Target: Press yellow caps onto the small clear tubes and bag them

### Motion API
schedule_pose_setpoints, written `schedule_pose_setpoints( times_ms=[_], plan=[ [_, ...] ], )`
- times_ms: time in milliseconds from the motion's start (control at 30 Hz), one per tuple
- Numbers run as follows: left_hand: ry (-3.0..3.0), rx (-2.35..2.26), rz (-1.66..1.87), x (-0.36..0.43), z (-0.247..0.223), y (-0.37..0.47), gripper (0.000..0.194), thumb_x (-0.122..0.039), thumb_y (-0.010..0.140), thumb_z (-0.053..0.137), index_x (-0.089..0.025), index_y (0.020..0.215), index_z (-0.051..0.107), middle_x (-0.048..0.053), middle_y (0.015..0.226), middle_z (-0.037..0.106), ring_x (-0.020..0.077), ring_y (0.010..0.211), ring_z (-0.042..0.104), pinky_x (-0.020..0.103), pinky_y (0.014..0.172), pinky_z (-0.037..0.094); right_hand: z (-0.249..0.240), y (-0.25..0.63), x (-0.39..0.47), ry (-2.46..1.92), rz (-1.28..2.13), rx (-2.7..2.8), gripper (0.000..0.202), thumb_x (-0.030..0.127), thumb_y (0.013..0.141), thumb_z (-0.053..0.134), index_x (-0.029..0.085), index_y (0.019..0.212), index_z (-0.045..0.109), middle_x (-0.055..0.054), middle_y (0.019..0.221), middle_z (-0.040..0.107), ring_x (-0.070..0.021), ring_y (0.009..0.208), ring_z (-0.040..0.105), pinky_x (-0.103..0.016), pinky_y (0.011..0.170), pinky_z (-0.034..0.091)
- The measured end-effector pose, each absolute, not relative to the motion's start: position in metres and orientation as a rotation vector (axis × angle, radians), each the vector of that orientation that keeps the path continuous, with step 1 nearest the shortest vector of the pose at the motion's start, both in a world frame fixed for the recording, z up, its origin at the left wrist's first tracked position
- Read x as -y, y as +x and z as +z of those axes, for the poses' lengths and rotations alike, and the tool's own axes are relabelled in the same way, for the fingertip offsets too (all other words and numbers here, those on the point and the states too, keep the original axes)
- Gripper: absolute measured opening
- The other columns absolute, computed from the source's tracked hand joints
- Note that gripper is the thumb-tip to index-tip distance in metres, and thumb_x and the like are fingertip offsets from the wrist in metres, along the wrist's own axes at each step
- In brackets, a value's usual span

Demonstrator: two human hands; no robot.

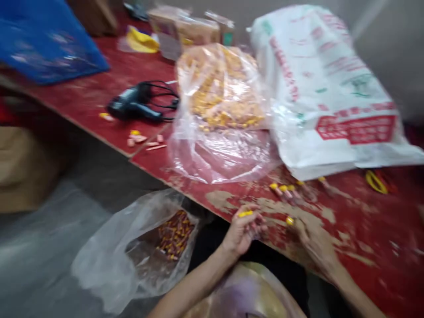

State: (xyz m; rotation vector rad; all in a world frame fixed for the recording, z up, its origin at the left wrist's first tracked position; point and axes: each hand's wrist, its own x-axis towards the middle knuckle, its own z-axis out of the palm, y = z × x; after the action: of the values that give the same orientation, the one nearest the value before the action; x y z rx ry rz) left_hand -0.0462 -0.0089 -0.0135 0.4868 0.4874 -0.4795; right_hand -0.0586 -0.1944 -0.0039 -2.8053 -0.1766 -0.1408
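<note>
My left hand [243, 232], at the table's front edge, has its fingers curled around small pieces, with a yellow part [245, 213] showing between them. To the right, my right hand [316, 243] pinches a small yellow cap [289, 221] at its fingertips, just over the worn tabletop. What else either hand holds is blurred. Beyond them several small pink pieces with yellow caps [287, 190] lie in a loose row. A clear bag [221, 97] full of yellow and pink pieces rests on the table behind.
A large white printed sack [327, 97] stands on the red table [380, 225], right of the clear bag. To the left lie a dark corded tool [132, 104] and scattered pink pieces [137, 139]. Below the edge, an open plastic bag [109, 251] holds many pieces. A blue sheet [49, 44] is at far left.
</note>
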Motion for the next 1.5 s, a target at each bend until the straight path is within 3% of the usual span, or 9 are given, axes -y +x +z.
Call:
schedule_pose_setpoints(
  times_ms=[133,267,433,667,867,1067,1233,1333,1500],
  plan=[
    [0.478,-0.471,-0.492,0.016,-0.004,-0.046,0.044,-0.025,0.062,0.082,-0.017,0.098,0.058,0.003,0.085,0.066,0.0152,0.075,0.063,0.026,0.065,0.053,0.003,-0.076,0.16,-2.459,-0.121,0.063,0.029,0.032,0.1,0.034,0.018,0.108,0.058,-0.006,0.098,0.066,-0.0177,0.085,0.063,-0.027,0.073,0.052],
    [0.474,-0.461,-0.435,0.018,-0.003,-0.05,0.037,-0.019,0.058,0.084,-0.015,0.086,0.06,-0.001,0.076,0.064,0.0089,0.066,0.06,0.019,0.063,0.05,0.008,-0.062,0.132,-2.377,-0.266,0.353,0.027,0.027,0.097,0.038,0.016,0.114,0.055,-0.01,0.108,0.06,-0.0201,0.099,0.057,-0.031,0.086,0.047],
    [0.519,-0.481,-0.508,0.008,-0.008,-0.049,0.026,-0.024,0.068,0.076,-0.016,0.086,0.06,0.001,0.082,0.064,0.0162,0.067,0.064,0.033,0.062,0.056,0.004,-0.016,0.165,-2.934,-0.452,0.147,0.027,0.025,0.094,0.042,0.013,0.109,0.06,-0.015,0.105,0.054,-0.0272,0.093,0.05,-0.038,0.078,0.042],
    [0.5,-0.484,-0.538,0.003,-0.008,-0.052,0.024,-0.025,0.069,0.073,-0.014,0.087,0.061,0.003,0.081,0.062,0.0172,0.067,0.063,0.033,0.059,0.056,-0.002,0.002,0.171,-3.228,-0.303,0.31,0.022,0.02,0.095,0.042,0.011,0.103,0.06,-0.018,0.114,0.053,-0.0289,0.098,0.048,-0.039,0.082,0.036],
    [0.485,-0.417,-0.566,0.003,-0.013,-0.049,0.023,-0.025,0.073,0.068,-0.013,0.092,0.063,0.006,0.084,0.064,0.02,0.075,0.065,0.034,0.066,0.056,0.026,-0.045,0.207,-3.106,0.299,0.342,0.029,0.031,0.096,0.04,0.018,0.088,0.064,-0.004,0.07,0.062,-0.0183,0.063,0.058,-0.026,0.058,0.037],
    [0.449,-0.445,-0.62,0.009,-0.012,-0.045,0.025,-0.025,0.076,0.064,-0.011,0.097,0.064,0.01,0.086,0.065,0.0244,0.084,0.066,0.04,0.076,0.055,0.019,-0.041,0.222,-3.299,0.75,0.171,0.03,0.021,0.09,0.048,0.015,0.07,0.069,-0.013,0.07,0.067,-0.0244,0.062,0.064,-0.028,0.052,0.039],
    [0.442,-0.468,-0.63,0.012,-0.012,-0.04,0.025,-0.026,0.077,0.062,-0.01,0.096,0.064,0.012,0.093,0.066,0.0284,0.093,0.065,0.048,0.084,0.052,0.003,-0.036,0.217,-3.317,0.771,0.085,0.026,0.018,0.093,0.044,0.014,0.09,0.069,-0.015,0.079,0.069,-0.0291,0.07,0.067,-0.031,0.056,0.045],
    [0.427,-0.466,-0.626,0.015,-0.012,-0.036,0.023,-0.024,0.077,0.061,-0.01,0.095,0.064,0.013,0.096,0.066,0.0286,0.095,0.064,0.049,0.087,0.051,0.003,-0.04,0.225,-3.282,0.777,0.086,0.026,0.02,0.093,0.044,0.015,0.089,0.069,-0.015,0.081,0.069,-0.03,0.072,0.067,-0.034,0.058,0.047],
    [0.346,-0.418,-0.624,0.015,-0.01,-0.048,0.025,-0.022,0.077,0.059,-0.009,0.098,0.065,0.014,0.1,0.066,0.0308,0.102,0.061,0.051,0.09,0.047,0.0,-0.061,0.216,-2.871,0.25,0.173,0.033,0.032,0.096,0.035,0.018,0.094,0.065,-0.008,0.086,0.069,-0.0226,0.075,0.066,-0.03,0.063,0.049]
  ],
)
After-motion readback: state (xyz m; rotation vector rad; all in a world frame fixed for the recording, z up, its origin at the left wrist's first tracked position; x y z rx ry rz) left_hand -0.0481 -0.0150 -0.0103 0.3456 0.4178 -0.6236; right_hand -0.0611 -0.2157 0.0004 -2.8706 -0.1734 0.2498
